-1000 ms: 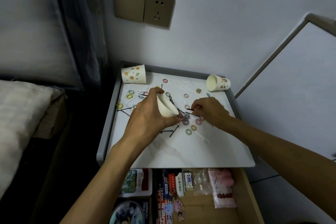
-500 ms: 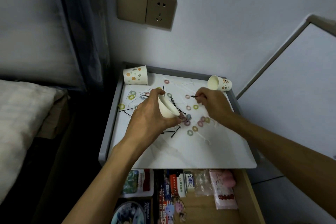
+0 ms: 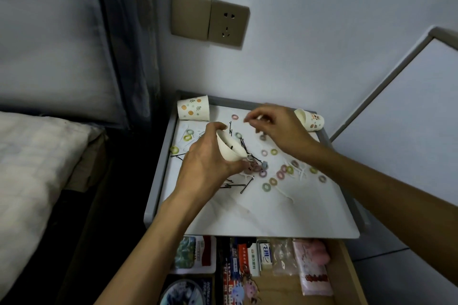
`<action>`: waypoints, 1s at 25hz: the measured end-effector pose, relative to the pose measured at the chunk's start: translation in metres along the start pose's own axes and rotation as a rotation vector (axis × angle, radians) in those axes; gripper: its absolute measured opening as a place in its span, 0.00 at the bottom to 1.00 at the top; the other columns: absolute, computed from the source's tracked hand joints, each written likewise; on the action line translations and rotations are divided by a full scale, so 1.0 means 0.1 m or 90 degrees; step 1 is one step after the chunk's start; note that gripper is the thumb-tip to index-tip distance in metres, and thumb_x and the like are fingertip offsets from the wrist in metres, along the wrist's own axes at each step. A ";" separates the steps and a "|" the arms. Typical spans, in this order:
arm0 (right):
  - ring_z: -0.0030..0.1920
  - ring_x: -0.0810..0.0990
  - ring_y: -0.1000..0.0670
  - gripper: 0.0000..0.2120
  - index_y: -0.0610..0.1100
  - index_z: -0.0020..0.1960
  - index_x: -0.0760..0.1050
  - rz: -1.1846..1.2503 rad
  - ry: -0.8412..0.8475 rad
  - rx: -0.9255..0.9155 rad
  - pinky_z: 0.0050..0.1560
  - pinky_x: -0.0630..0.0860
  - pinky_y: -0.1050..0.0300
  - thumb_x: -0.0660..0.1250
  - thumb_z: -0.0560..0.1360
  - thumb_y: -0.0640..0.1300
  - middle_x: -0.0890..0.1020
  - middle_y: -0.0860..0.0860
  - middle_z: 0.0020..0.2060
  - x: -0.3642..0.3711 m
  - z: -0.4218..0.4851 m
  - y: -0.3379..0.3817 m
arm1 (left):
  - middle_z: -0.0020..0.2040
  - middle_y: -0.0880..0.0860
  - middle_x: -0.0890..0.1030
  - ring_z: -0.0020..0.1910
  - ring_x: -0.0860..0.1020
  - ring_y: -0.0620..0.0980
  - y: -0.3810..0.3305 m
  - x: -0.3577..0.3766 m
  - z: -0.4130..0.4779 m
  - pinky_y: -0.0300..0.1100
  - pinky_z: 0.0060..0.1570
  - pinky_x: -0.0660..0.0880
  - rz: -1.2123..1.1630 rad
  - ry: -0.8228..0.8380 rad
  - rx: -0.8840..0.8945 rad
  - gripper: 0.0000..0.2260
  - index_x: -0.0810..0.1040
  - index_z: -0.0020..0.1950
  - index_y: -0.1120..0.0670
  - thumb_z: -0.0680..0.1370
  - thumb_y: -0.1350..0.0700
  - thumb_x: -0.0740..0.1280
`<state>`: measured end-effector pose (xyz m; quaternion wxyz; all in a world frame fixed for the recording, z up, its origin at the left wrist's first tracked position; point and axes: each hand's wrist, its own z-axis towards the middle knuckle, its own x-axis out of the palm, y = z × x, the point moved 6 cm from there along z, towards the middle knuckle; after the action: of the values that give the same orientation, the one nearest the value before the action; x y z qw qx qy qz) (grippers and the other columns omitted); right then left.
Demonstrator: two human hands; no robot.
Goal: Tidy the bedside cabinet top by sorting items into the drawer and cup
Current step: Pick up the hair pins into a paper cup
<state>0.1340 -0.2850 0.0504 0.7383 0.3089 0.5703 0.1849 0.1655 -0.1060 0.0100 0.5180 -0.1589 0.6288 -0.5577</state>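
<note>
L. hand (image 3: 210, 156) noted gripping white cup (image 3: 229, 153), tilted, just above tabletop (image 3: 272, 213) centre; one black pin seen inside. R. hand (image 3: 280, 129) found shifted from mid-pile to rear, near tipped cup (image 3: 309, 120). Its fingertips are drawn together and blurred, so any item pinched cannot be told. Assessed: pick-up in progress. Many rings (image 3: 266, 187) and pins (image 3: 245, 187) remain unsorted. Drawer (image 3: 347, 267) stands open.

Domestic bedroom, bedside corner. A bed (image 3: 32, 156) with pale bedding is seen at left, a dark curtain (image 3: 124, 44) hung beside it. A small grey-rimmed bedside cabinet (image 3: 158, 181) is set against a plain wall (image 3: 322, 32) under a wall socket (image 3: 228, 23). Its drawer (image 3: 347, 276) is pulled open, packed with household packets (image 3: 312, 267); hair ties (image 3: 266, 187) and hairpins (image 3: 246, 185) are scattered on top.
</note>
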 end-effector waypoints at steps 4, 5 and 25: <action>0.41 0.82 0.53 0.05 0.42 0.48 0.84 -0.222 0.051 0.264 0.39 0.74 0.64 0.73 0.73 0.41 0.86 0.47 0.44 0.30 -0.11 -0.77 | 0.47 0.43 0.75 0.50 0.77 0.51 0.03 -0.09 0.02 0.47 0.46 0.76 0.007 -0.018 -0.008 0.37 0.67 0.65 0.44 0.61 0.44 0.80; 0.42 0.83 0.52 0.05 0.41 0.46 0.84 -0.233 0.059 0.287 0.40 0.75 0.62 0.73 0.72 0.42 0.86 0.46 0.42 0.37 -0.13 -0.86 | 0.49 0.44 0.75 0.51 0.77 0.52 0.03 -0.10 0.02 0.49 0.48 0.77 0.002 -0.015 -0.010 0.37 0.67 0.66 0.44 0.61 0.44 0.80; 0.37 0.81 0.48 0.02 0.38 0.44 0.80 -0.094 -0.027 0.341 0.36 0.73 0.64 0.70 0.72 0.35 0.84 0.44 0.40 0.20 -0.15 -0.92 | 0.42 0.38 0.72 0.47 0.75 0.48 0.01 -0.13 0.01 0.39 0.39 0.70 0.009 -0.008 -0.016 0.36 0.68 0.64 0.44 0.61 0.42 0.80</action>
<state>0.1184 -0.3367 -0.0276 0.6538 0.4546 0.6040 -0.0332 0.1722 -0.0964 0.0151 0.5237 -0.1643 0.6340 -0.5448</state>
